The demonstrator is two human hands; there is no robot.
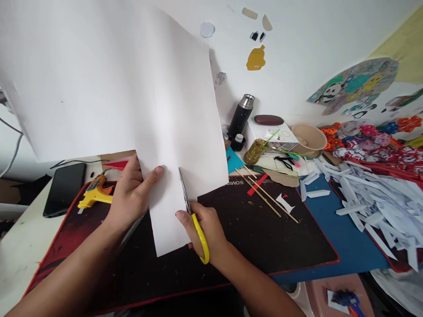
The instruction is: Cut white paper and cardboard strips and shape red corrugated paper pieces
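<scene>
Above the black mat (264, 237), keep the white paper (178, 110) taut, pinched in the left hand (134, 189), and steer the scissors (202, 240) straight, gripped in the curled right hand (209, 226).

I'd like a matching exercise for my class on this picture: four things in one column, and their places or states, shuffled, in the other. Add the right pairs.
Things
1. scissors
2. large white sheet
3. oval case
4. white paper strips

Places and states
A. lying on top of the white box
B. held at its edge by the left hand
C. in a heap at the right side of the picture
D. yellow-handled, in the right hand

Right pairs: 1-D, 2-B, 3-A, 4-C
</scene>
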